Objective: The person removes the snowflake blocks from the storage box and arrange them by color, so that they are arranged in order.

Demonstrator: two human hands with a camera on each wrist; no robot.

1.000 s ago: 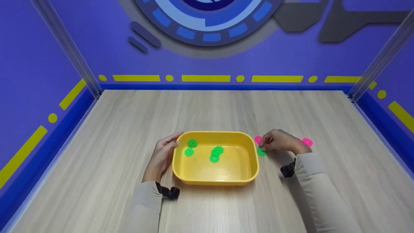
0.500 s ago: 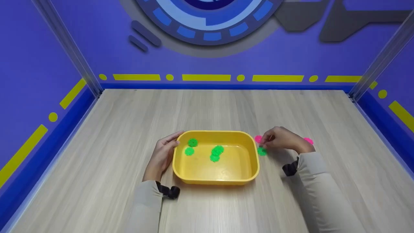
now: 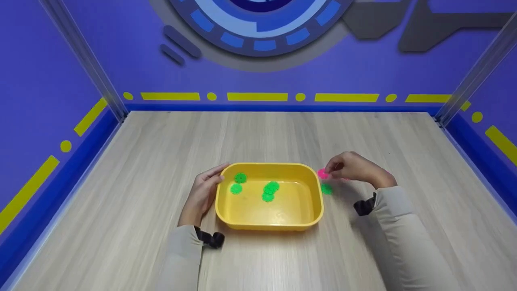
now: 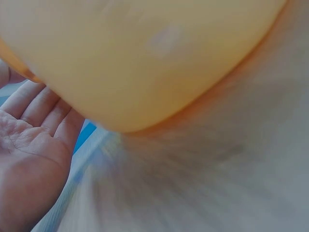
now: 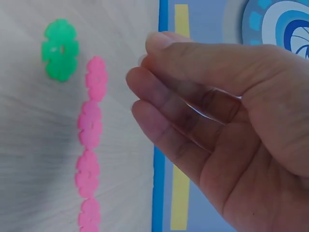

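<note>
My left hand grips the left side of a yellow plastic basin, its thumb at the rim. In the left wrist view the fingers lie along the outside of the basin wall. My right hand hovers over the table by the basin's right end, fingers loosely bent, and nothing shows between them in the right wrist view. Beneath it a row of several pink flower-shaped plastic discs lies flat, partly hidden by the hand in the head view. One green disc lies beside the basin.
Several green discs lie inside the basin, in two groups. The wooden table is enclosed by blue-purple printed panels at the back and both sides.
My right hand has drawn away from the green disc, moving slightly back and up over the pink row. The left hand and basin stay where they were.
</note>
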